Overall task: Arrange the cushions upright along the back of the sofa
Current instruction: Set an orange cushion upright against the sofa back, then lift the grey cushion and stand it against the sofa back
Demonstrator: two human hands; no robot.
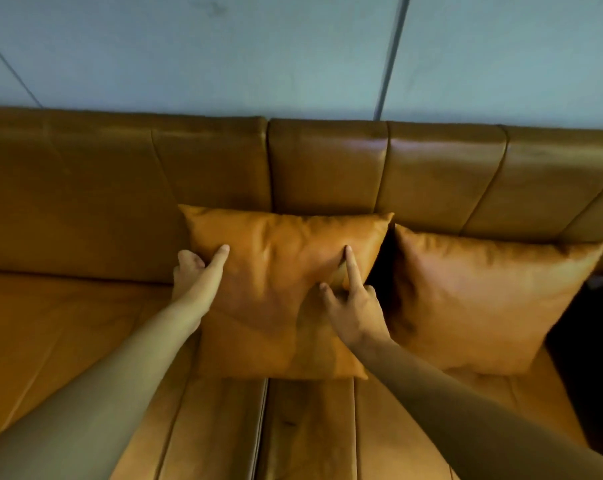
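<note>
Leaning against the sofa (85, 188) back, the middle cushion (275, 289) stands between both hands, its long axis running left to right along the backrest, its top edge touching the leather behind it and its bottom edge on the seat. The left hand (194, 275) sits at the cushion's upper left edge, thumb on the front face and the other fingers curled round the side, so it looks to be gripping that edge lightly. The right hand (352, 306) lies flat-ish on the front face toward the upper right, index finger stretched out and pressing the leather, the rest loosely spread; it grasps nothing. Both hands are on the cushion, neither clearly nearer. A second cushion (490, 306) stands just beside it on the right, also propped on the backrest, with a dark gap between the two. As I judge it, the coming move turns on that gap: any nudge goes rightward along the long axis, or straight back to steepen the lean.
</note>
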